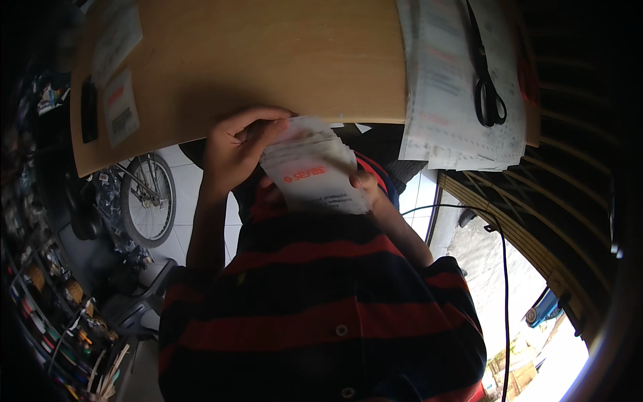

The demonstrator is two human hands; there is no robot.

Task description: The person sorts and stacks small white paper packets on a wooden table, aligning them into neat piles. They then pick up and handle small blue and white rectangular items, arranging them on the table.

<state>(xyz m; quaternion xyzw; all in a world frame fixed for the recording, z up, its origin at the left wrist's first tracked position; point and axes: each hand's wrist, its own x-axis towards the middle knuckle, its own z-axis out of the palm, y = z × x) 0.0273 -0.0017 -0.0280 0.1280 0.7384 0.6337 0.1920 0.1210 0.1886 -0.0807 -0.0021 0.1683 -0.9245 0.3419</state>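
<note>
A fanned stack of small translucent white sheets with orange and black print is held in front of my chest, just off the table's near edge. My left hand pinches the upper left corner of the stack between thumb and fingers. On the opposite side, my right hand grips the right edge, its thumb on top and the other fingers hidden beneath. Whether the sheets are flat or small pouches, I cannot tell.
Black-handled scissors lie on larger printed sheets that overhang the right of the wooden table. At the left are another small printed sheet and a dark oblong slot or object. A bicycle wheel stands below left; a black cable hangs right.
</note>
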